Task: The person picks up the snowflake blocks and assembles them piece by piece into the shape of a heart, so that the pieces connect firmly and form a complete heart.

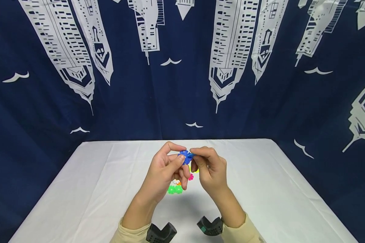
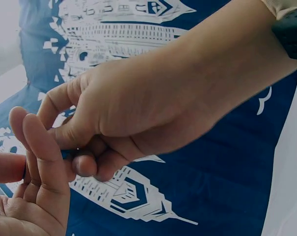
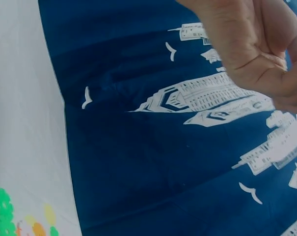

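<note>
Raised over the table, my left hand (image 1: 165, 167) pinches a blue flower-shaped plastic disc (image 1: 185, 158) between thumb and index finger. Its lower fingers are loosely bent beneath the disc. From the right, my right hand (image 1: 211, 168) pinches a second blue piece (image 1: 192, 155), seen nearly edge-on, which meets the first disc's right edge. How far the two pieces are joined cannot be seen. In the left wrist view, fingers cover both pieces, with the right hand (image 2: 123, 105) reaching across to the left hand (image 2: 42, 182).
On the white table (image 1: 246, 189), below the hands, lie green discs (image 1: 174, 189), an orange piece (image 1: 178, 184), a pink disc (image 1: 191, 177) and a yellow piece (image 1: 196, 170), partly hidden by the left hand. A dark blue curtain (image 1: 176, 98) with white building prints hangs behind the table.
</note>
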A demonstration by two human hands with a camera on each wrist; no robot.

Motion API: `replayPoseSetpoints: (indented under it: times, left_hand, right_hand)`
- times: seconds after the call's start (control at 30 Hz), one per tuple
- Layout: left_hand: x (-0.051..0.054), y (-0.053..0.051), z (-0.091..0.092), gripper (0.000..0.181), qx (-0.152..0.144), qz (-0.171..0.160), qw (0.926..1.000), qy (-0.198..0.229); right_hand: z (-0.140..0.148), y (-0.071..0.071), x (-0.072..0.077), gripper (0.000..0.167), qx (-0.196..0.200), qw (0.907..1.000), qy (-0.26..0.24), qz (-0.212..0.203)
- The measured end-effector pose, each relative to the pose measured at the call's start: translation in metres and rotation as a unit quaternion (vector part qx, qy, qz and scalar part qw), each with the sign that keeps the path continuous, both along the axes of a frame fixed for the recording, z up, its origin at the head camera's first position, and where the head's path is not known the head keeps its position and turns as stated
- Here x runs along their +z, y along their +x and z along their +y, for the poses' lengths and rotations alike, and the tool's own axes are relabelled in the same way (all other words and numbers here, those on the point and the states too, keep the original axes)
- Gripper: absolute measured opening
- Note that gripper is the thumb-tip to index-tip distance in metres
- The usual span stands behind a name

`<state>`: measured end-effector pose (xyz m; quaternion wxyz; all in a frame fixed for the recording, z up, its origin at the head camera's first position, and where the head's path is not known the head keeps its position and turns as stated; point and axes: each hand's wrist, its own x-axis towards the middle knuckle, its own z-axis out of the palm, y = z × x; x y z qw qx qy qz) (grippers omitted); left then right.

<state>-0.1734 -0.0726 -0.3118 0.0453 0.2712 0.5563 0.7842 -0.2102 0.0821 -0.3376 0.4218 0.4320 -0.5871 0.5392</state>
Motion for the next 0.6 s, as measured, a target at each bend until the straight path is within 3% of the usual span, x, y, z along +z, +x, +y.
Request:
replayPoseSetpoints:
  times: [0.2, 0.37, 0.5, 0.6]
  left_hand:
    - [0.005, 0.000, -0.001, 0.018, 0.009, 0.000, 0.9999, -0.011]
    - [0.001, -0.006, -0.001, 0.018, 0.009, 0.007, 0.9997, -0.022]
    - [-0.003, -0.009, -0.005, 0.021, 0.025, 0.009, 0.9986, -0.046]
    - [-0.005, -0.012, -0.008, 0.022, 0.050, 0.007, 0.9967, -0.063]
  right_hand:
    - [-0.002, -0.001, 0.007, 0.020, -0.023, 0.9992, 0.016, 0.030]
    - [0.004, -0.005, 0.008, 0.020, -0.051, 0.9970, 0.050, 0.031]
    - [0.011, -0.009, 0.002, 0.017, -0.080, 0.9922, 0.096, 0.002]
    - [0.017, -0.014, -0.003, 0.028, -0.119, 0.9828, 0.131, -0.053]
